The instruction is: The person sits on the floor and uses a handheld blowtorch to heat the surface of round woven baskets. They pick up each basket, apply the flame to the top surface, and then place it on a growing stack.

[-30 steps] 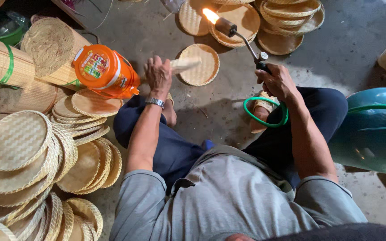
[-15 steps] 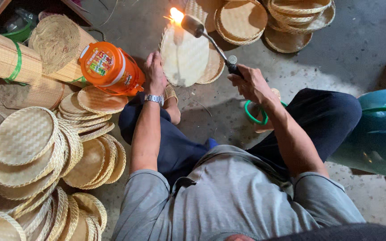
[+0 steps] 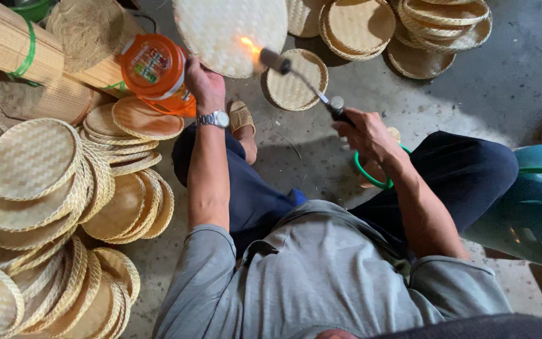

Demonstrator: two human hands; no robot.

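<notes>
With the left hand (image 3: 205, 85) gripping the woven tray (image 3: 230, 31) at its six o'clock edge and the right hand (image 3: 365, 132) closed on the lit torch (image 3: 302, 78), a lingering flame (image 3: 249, 45) could scorch the weave.

Round woven bamboo tray (image 3: 230, 31): pale straw colour, tight basket weave. It is raised off the floor at the far centre of the scene, its woven underside turned toward the camera, its top edge cut off by the frame. It is gripped at its near left rim.

Gas torch (image 3: 302, 81): slim metal tube with a dark cylindrical nozzle, slanting from near right up to far left. It is lit; a small orange flame at the nozzle tip licks the tray's right part. A green hose (image 3: 366, 176) loops below the handle.
</notes>
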